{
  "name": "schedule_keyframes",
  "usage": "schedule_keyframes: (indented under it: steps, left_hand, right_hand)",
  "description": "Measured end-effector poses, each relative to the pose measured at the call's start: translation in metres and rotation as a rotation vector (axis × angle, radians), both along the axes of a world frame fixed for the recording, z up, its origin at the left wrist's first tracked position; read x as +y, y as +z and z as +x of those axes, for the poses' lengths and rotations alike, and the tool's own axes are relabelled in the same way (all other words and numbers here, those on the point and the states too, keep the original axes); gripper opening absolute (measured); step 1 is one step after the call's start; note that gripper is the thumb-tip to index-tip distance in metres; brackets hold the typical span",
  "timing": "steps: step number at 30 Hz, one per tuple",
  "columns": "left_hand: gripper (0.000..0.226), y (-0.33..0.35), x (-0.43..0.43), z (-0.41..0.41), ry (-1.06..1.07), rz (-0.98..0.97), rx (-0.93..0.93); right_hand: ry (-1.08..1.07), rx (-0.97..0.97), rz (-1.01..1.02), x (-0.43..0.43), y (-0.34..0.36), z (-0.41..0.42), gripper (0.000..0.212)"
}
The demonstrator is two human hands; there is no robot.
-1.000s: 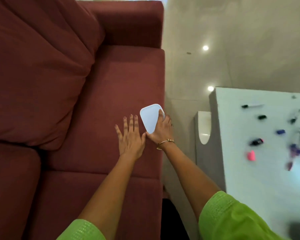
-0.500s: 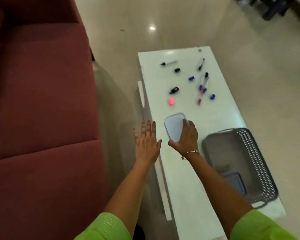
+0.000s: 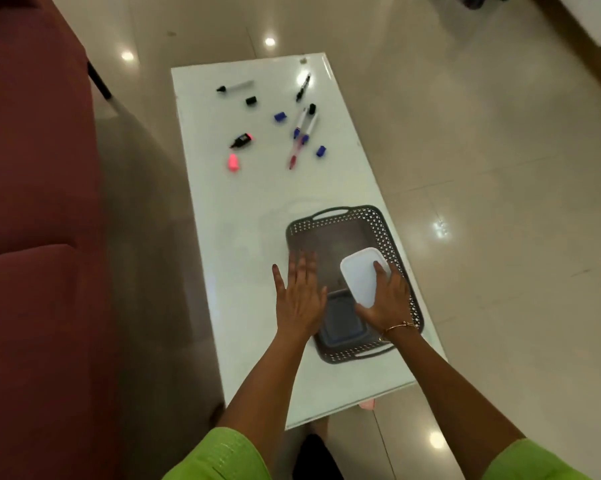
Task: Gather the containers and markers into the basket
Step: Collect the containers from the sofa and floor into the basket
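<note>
A dark grey perforated basket (image 3: 385,230) stands on the near half of the white table (image 3: 243,209). Inside it, at the near end, lies a blue-grey square container (image 3: 340,325). My right hand (image 3: 385,303) holds a white rounded lid-like container (image 3: 359,275) over the basket's right side. My left hand (image 3: 300,294) is flat with fingers spread over the basket's left rim, holding nothing. Several markers and loose caps lie on the table's far half: a pink cap (image 3: 233,162), a black and pink highlighter (image 3: 241,140), a red pen (image 3: 295,154), blue-capped markers (image 3: 304,123).
A dark red sofa (image 3: 32,237) runs along the left, with a narrow strip of glossy tiled floor (image 3: 482,168) between it and the table. The table's near edge is just past the basket. A dark object sits at the top right corner.
My right hand carried the white container from the sofa over the table to above the basket. My left hand moved alongside it. The view swung from the sofa to the table.
</note>
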State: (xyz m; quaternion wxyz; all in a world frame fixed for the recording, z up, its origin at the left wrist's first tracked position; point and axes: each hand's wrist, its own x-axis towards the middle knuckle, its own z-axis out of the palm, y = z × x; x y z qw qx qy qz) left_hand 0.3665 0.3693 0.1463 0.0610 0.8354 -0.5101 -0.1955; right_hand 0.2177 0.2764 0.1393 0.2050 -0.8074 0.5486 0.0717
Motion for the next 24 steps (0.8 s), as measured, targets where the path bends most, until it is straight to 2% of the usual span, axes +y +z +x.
schedule_keyframes:
  steps: [7, 10, 24]
  left_hand:
    - [0.066, -0.039, 0.015, -0.036, -0.039, 0.067, -0.112]
    - [0.069, -0.049, 0.025, -0.039, -0.073, 0.09, -0.099]
    - [0.068, -0.048, 0.016, -0.055, -0.139, 0.057, -0.177]
  right_hand:
    - [-0.141, -0.063, 0.098, -0.004, -0.051, -0.041, 0.094]
    - [-0.205, -0.091, 0.103, -0.011, -0.06, -0.052, 0.094]
    - [-0.163, -0.086, 0.1, -0.007, -0.062, -0.065, 0.094]
